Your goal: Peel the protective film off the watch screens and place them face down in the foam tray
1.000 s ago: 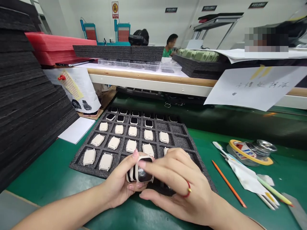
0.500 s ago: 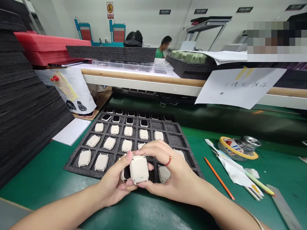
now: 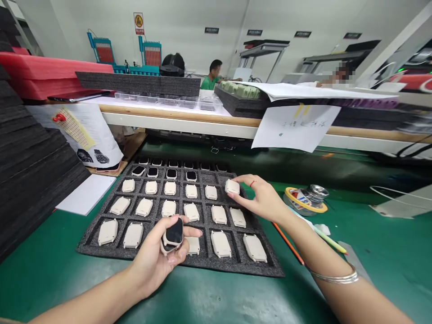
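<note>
My left hand (image 3: 162,252) is closed around a smartwatch body (image 3: 174,231), its black screen facing up; a second pale case seems to lie under it. At the tray's right edge, my right hand (image 3: 261,198) pinches a cream smartwatch case (image 3: 232,186) by its sides, back face up, at the right-hand compartment of the third row. Beneath both hands is a black foam tray (image 3: 216,268) with compartments. Several cream watch cases (image 3: 219,214) lie back up in its nearer rows, while watches with dark screens up (image 3: 171,173) fill much of the far rows.
To the right lie a roll of tape with a metal piece on it (image 3: 305,200), an orange stick (image 3: 288,243) and a green-yellow pen (image 3: 332,244). Black foam sheets (image 3: 37,180) are stacked at left beside white paper (image 3: 86,194). A shelf edge (image 3: 182,123) crosses behind; people sit beyond it.
My right hand has moved from beside my left hand to the tray's far right, carrying a cream watch case. My left hand keeps its hold, a dark screen now showing. The view has shifted right.
</note>
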`<state>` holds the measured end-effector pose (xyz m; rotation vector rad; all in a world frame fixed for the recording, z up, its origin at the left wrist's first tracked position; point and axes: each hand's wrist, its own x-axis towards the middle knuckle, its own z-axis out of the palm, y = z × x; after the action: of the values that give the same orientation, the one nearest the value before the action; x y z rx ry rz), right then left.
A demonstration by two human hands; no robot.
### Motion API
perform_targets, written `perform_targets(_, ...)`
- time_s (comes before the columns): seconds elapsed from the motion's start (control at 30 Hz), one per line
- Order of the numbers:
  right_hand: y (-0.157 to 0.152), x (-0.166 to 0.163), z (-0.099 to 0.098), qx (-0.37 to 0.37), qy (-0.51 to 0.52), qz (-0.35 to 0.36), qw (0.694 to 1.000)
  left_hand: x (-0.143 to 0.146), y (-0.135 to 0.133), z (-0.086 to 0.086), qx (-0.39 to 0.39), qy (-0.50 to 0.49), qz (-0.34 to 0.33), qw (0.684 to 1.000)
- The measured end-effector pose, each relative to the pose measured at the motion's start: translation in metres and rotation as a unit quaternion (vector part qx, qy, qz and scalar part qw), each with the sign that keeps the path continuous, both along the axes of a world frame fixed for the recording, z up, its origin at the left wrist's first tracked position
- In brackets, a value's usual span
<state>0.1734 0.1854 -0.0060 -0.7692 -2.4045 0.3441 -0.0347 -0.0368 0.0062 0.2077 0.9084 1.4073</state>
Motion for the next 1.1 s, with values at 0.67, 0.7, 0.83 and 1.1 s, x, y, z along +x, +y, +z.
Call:
perform_targets(0.67,-0.135,-0.058,0.037,-0.103,0.08,0.247,0.96,0.006,0.001,-0.002,0.03,-0.117,0.0,0.993)
perform_targets(0.7,-0.134,-0.058,0.035,-0.109,0.091,0.249,0.958,0.006,0.001,-0.003,0.028,-0.127,-0.004,0.991)
perform_targets(0.83,-0.132,-0.059,0.034,-0.099,0.147,0.26,0.949,0.006,0.001,-0.005,0.041,-0.136,-0.019,0.99)
perform_targets(1.1,-0.125,-0.061,0.034,-0.151,0.247,0.21,0.934,0.007,-0.001,-0.008,0.075,-0.116,-0.042,0.99)
